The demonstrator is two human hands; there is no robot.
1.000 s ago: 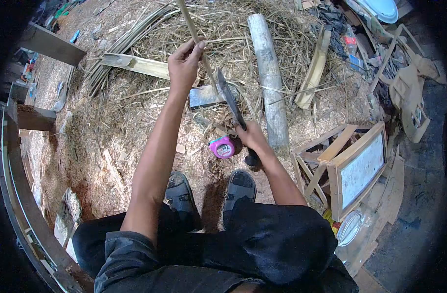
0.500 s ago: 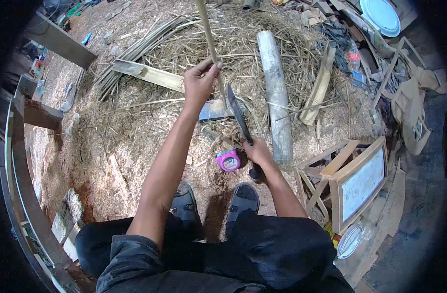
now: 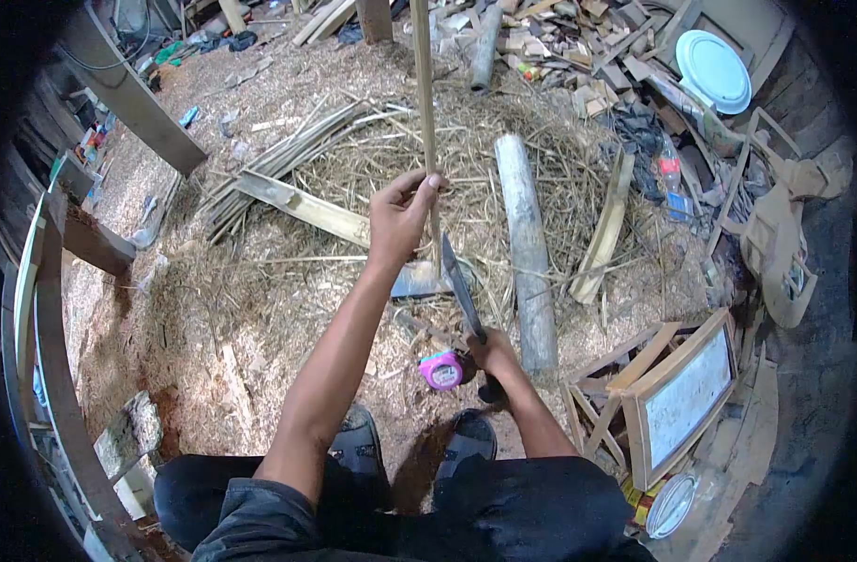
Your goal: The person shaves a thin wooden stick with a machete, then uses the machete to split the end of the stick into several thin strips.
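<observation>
My left hand [image 3: 402, 220] pinches a long, thin bamboo strip [image 3: 425, 103] that stands nearly upright, its lower end down at a small dark board [image 3: 417, 281] on the ground. In my right hand [image 3: 493, 356] is the handle of a machete [image 3: 461, 292], its dark blade pointing up and away beside the strip's lower end. Whether blade and strip touch I cannot tell. A pink tape measure [image 3: 441, 371] lies on the shavings just left of my right hand.
Beyond my hands are a heap of bamboo shavings [image 3: 466, 155], a pile of split strips [image 3: 260, 178] and a thick bamboo pole [image 3: 525, 253]. A wooden frame [image 3: 639, 412] stands at right, near curved split bamboo [image 3: 604, 229]. Wooden posts [image 3: 138, 89] rise at left.
The view has tilted upward, so the whole scene sits lower and more of the background shows. Both hands keep their holds on the bamboo strip and the machete.
</observation>
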